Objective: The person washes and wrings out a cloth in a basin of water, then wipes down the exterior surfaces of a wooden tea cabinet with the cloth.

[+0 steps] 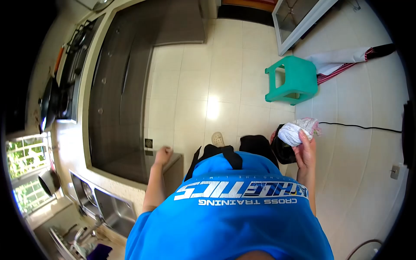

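My right fingers point(303, 138) grasp a white cloth with pink areas point(291, 134). The cloth is positioned in front of my right side, directly above a black object point(284, 151); I cannot tell what that object is. My left fingers point(168, 151) are curled into a loose fist, near the base cabinets point(125, 82); I cannot tell whether they enclose anything. A green plastic stool point(306, 74) is located ahead of the cloth. The bench point(70, 141) on my left carries a gas hob point(74, 71) and a double-bowl sink point(116, 211).
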Motion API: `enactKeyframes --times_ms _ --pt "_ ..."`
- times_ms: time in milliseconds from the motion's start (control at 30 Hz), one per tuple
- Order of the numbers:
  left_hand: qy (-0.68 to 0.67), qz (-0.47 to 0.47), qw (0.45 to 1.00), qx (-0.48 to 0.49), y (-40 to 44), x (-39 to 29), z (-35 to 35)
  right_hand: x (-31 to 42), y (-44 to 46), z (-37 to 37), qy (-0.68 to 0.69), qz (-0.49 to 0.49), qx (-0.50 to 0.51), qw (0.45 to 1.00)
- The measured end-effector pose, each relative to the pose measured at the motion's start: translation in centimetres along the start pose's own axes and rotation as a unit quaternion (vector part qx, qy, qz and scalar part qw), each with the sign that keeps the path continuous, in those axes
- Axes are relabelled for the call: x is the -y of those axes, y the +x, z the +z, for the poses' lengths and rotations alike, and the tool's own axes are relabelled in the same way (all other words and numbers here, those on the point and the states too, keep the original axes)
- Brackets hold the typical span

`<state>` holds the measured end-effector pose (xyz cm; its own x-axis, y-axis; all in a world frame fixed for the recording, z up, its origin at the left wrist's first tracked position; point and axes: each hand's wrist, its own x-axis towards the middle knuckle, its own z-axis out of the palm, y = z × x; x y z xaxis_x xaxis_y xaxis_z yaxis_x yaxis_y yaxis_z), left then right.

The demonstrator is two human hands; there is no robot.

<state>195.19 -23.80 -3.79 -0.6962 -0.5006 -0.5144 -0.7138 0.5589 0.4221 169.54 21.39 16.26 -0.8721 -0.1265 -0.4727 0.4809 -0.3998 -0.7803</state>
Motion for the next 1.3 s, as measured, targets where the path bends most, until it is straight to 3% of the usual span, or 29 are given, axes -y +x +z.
enactKeyframes --times_ms 33,200,300,367,467,533,700,833,933,967,1100,1167,1233,1300 --pt "0.05 0.016 0.999 -0.012 3.7 -3.3 -2.3 0.5 1.3 0.5 -0.004 -0.001 -0.011 1.0" --pt "-0.074 0.111 0.988 -0.08 15.9 -19.3 -7.6 2.3 9.4 1.6 0.003 0.007 -0.03 1.0" --pt "-0.092 0.171 0.979 -0.065 20.3 -26.5 -7.7 3.8 17.0 1.4 0.019 0.024 -0.031 0.999" --pt "-0.082 0.182 0.98 -0.012 22.6 -27.2 -6.2 5.6 22.2 2.1 0.025 -0.003 -0.021 0.999" --pt "-0.044 0.098 0.986 0.125 24.2 -24.4 -4.0 9.9 28.6 4.0 0.074 0.0 -0.021 0.997" --pt "0.051 -0.028 0.98 0.19 24.2 -23.8 -4.6 12.8 32.7 4.3 0.05 -0.005 0.004 0.999" --pt "-0.061 -0.164 0.98 0.094 24.6 -25.2 -6.8 18.5 40.9 4.9 0.002 -0.031 -0.002 1.0" --pt "-0.095 -0.178 0.976 0.084 28.4 -29.7 -6.7 21.2 47.6 8.4 -0.001 -0.034 -0.012 0.999" --pt "-0.088 -0.11 0.973 0.182 33.3 -34.5 -7.7 22.6 53.0 11.3 -0.004 -0.036 0.007 0.999" --pt "-0.119 -0.14 0.959 0.216 35.8 -34.8 -7.3 22.9 54.6 12.0 -0.009 -0.038 0.028 0.999" --pt "0.003 -0.028 0.984 0.174 48.2 -39.1 -8.4 24.1 62.4 15.5 -0.041 -0.062 -0.043 0.996" --pt "0.004 -0.05 0.978 0.204 54.0 -42.1 -10.0 25.5 64.7 16.9 -0.025 -0.07 -0.062 0.995" --pt "0.055 0.066 0.982 0.167 59.7 -48.8 -13.2 27.5 66.8 19.3 -0.021 -0.074 -0.075 0.994" --pt "-0.016 0.122 0.985 0.118 63.7 -56.4 -16.1 29.0 68.7 20.5 0.006 -0.054 -0.053 0.997"
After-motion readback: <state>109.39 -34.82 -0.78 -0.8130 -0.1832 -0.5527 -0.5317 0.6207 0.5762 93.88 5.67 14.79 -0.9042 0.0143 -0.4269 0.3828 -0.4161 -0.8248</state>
